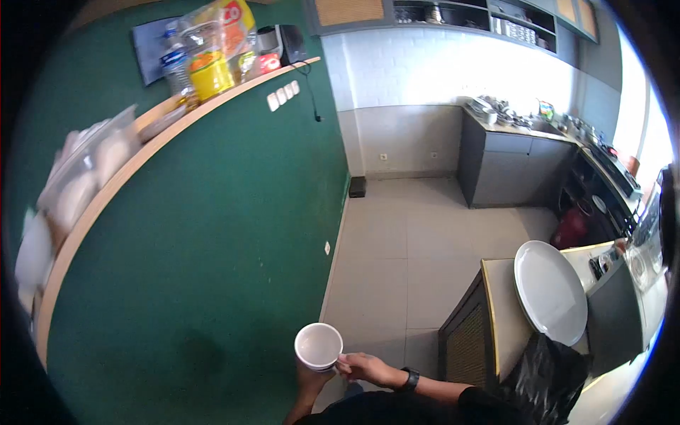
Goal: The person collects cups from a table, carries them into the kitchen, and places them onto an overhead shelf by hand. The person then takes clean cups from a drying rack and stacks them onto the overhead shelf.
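A white cup (319, 346), its mouth tilted up toward me, is held low in the middle of the view. Just under its rim a second white edge shows, as if another cup is stacked below. My left hand (312, 381) is wrapped around the underside, with most of its fingers hidden. From the right, my right hand (364, 370) pinches the cup's side near the rim, a dark band on the wrist. The inside of the upper cup looks bare.
A green wall (191, 234) with a loaded shelf (212, 99) runs along my left. At right, a counter (501, 304) carries a large white plate (551, 292) and a black plastic bag (545, 375). Tiled floor (368, 276) leads to a sink cabinet (506, 170) heaped with dishes.
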